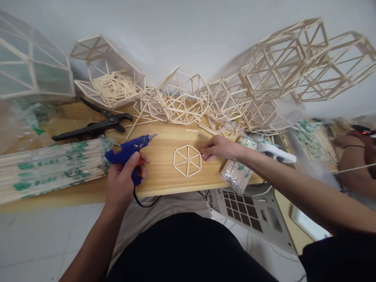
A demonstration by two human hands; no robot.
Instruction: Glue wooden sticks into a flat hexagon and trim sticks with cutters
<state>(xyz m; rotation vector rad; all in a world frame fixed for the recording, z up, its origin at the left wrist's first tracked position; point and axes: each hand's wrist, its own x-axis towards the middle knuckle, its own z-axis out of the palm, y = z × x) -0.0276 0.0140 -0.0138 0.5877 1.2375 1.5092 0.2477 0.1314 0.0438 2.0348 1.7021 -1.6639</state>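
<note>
My left hand [125,174] is wrapped round the handle of a blue hot glue gun [126,150], its metal nozzle pointing right over the wooden table. Flat on the tabletop lies a hexagon of thin wooden sticks [187,160] with spokes meeting at its centre. At the hexagon's right corner, my right hand [216,148] has its fingers pinched together, touching or very close to the frame. Whether a stick is between those fingertips I cannot make out. Beside that forearm is a plastic-wrapped bundle of sticks [237,172].
Black cutters [94,125] lie behind long packs of wrapped chopsticks [55,166] at left. Stick frameworks [185,103] line the wall, one holding short cut sticks [114,88]. The table's front edge [182,190] is close to my body. Another person's arm [355,156] shows at far right.
</note>
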